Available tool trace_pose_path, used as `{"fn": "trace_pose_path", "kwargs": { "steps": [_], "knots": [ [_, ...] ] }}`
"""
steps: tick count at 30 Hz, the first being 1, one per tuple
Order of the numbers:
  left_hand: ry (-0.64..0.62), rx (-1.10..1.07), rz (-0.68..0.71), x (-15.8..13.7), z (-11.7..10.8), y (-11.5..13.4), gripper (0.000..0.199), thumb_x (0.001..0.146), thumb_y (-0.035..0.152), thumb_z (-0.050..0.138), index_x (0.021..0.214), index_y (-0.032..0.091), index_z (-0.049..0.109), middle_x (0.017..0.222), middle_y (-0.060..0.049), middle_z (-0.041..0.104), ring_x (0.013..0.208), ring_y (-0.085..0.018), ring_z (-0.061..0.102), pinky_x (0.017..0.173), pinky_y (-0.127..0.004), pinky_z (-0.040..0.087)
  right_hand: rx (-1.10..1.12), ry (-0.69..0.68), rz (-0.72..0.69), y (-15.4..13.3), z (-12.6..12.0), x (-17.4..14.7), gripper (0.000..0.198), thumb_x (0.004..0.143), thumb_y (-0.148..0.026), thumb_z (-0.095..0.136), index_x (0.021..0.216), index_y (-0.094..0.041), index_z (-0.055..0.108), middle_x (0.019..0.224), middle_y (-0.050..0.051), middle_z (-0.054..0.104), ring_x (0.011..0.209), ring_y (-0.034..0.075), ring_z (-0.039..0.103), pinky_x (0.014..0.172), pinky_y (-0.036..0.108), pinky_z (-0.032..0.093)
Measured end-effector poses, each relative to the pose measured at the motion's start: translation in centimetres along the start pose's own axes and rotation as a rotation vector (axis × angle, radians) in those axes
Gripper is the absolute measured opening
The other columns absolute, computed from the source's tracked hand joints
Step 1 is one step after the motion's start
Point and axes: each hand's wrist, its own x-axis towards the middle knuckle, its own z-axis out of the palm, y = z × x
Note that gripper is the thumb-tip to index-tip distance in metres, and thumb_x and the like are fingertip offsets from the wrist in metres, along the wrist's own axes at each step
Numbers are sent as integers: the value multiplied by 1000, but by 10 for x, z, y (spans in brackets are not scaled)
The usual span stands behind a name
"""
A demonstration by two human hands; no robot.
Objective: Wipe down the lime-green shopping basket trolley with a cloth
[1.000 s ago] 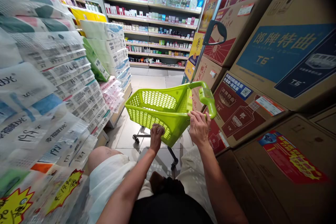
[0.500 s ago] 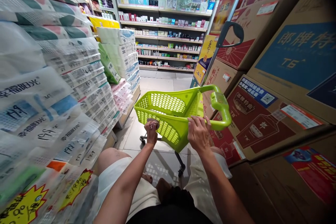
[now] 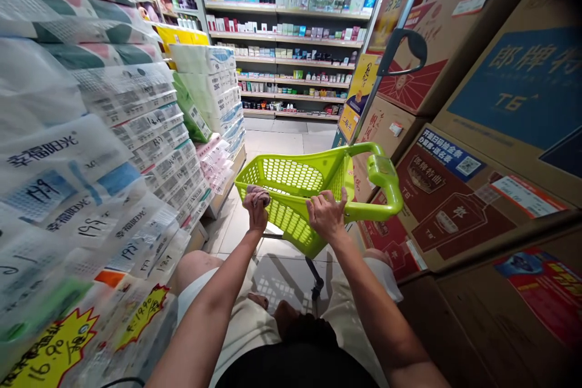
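A lime-green plastic shopping cart with perforated basket walls stands sideways in front of my knees, its handle at the right. My left hand is closed round a bunched greyish-pink cloth, which lies against the upper rim near the cart's narrow left end. Farther right, my right hand grips the same near rim, fingers hooked over the edge beside the handle's base. A dark caster wheel shows under the basket. The basket's floor is mostly hidden behind the near wall.
Plastic-wrapped paper packs are stacked high at the left. Printed cartons form a wall at the right, close to the cart handle. A metal pole with a dark grip leans there. Stocked shelves stand across the tiled floor.
My left hand has moved up and slightly left with the cloth, from the side wall to the rim. My right hand has slid left along the rim, away from the handle.
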Motion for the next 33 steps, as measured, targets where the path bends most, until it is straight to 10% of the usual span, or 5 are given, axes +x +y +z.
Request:
{"fn": "trace_pose_path", "kwargs": {
  "steps": [7, 14, 33],
  "knots": [
    [-72, 63, -105, -25, -16, -9, 24, 82, 5, 54, 95, 20, 66, 120, -16, 55, 126, -33, 48, 112, -53, 40, 46, 6, 79, 28, -11, -2, 47, 111, -32, 35, 81, -22, 69, 86, 5, 76, 124, 29, 59, 124, 55, -3],
    [-93, 96, -103, -42, -22, 2, 32, 79, 0, 50, 95, 19, 69, 122, -17, 53, 126, -33, 47, 114, -54, 38, 198, -117, 103, 5, 7, 11, 44, 113, -35, 28, 126, -26, 69, 126, 7, 74, 119, 26, 58, 124, 54, 2],
    [-109, 156, -50, -23, -50, 11, 42, 82, 0, 47, 107, 20, 73, 124, -17, 55, 130, -33, 44, 117, -55, 35, 227, -456, 191, -4, 41, 32, 49, 112, -35, 23, 110, -26, 70, 116, 9, 75, 117, 27, 62, 127, 64, 10]
  ]
}}
